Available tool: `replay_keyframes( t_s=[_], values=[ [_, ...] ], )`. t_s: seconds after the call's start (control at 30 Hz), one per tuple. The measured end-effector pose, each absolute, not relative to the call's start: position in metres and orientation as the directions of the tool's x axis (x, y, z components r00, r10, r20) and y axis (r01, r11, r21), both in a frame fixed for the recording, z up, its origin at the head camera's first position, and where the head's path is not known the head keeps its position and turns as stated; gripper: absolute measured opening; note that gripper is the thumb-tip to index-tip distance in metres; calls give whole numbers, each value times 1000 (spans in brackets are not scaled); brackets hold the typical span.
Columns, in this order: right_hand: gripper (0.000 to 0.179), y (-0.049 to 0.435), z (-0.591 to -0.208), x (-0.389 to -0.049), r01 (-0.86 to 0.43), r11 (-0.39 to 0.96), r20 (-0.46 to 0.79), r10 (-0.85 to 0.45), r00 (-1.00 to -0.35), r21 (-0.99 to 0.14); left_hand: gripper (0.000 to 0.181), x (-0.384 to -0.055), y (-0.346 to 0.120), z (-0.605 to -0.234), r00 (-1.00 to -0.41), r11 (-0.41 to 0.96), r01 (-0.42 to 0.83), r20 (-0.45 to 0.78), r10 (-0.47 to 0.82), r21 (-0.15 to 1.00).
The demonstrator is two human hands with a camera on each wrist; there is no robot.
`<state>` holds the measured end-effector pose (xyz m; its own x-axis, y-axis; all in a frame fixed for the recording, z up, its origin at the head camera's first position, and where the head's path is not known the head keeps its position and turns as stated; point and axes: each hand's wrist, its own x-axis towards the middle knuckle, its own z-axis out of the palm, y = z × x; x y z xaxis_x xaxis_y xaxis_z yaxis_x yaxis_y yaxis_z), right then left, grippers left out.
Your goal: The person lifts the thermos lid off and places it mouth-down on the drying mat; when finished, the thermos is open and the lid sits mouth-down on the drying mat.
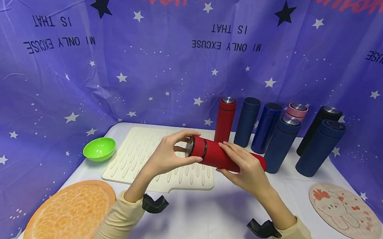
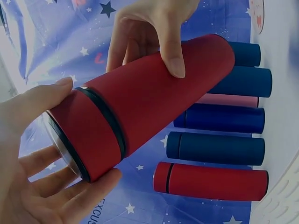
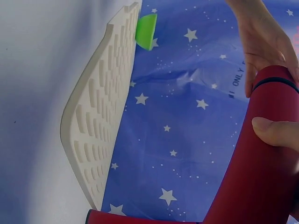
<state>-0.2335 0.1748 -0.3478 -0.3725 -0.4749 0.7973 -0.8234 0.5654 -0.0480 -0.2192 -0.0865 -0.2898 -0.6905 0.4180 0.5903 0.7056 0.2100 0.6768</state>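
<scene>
Red flask hangs on its side between two hands, above the counter. In the head view, the left hand has its grip clamped on the capped end; the right hand has its grip clamped round the body. A white mat lies beyond, a green bowl just beside it. Toward the back right stand a second red flask, four blue flasks, a pink flask and a black flask. An orange mat lies near left, a rabbit mat at right.

From the left wrist, thumb and fingers hold the cap from opposite sides.

From the right wrist, the thumb presses across the body, below the cap.
</scene>
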Motion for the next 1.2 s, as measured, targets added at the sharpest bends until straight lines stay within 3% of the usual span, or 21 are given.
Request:
replay_keyframes(
  t_s=[0.17,0.57,0.93,1.2],
  values=[
    [79,176,-346,-232,-829,551,776,-478,-412,-100,56,-219,-88,-288,-633,196,755,616,470,626],
    [74,189,-342,-236,-854,433,697,-518,-496,-287,62,-231,-94,-299,-410,129,893,664,625,430],
    [70,203,-340,-240,-793,393,539,-585,-606,-466,62,-238,-97,-307,-331,52,906,626,707,420],
    [71,200,-340,-239,-805,399,571,-568,-593,-440,61,-230,-96,-300,-365,72,897,641,675,435]
  ],
)
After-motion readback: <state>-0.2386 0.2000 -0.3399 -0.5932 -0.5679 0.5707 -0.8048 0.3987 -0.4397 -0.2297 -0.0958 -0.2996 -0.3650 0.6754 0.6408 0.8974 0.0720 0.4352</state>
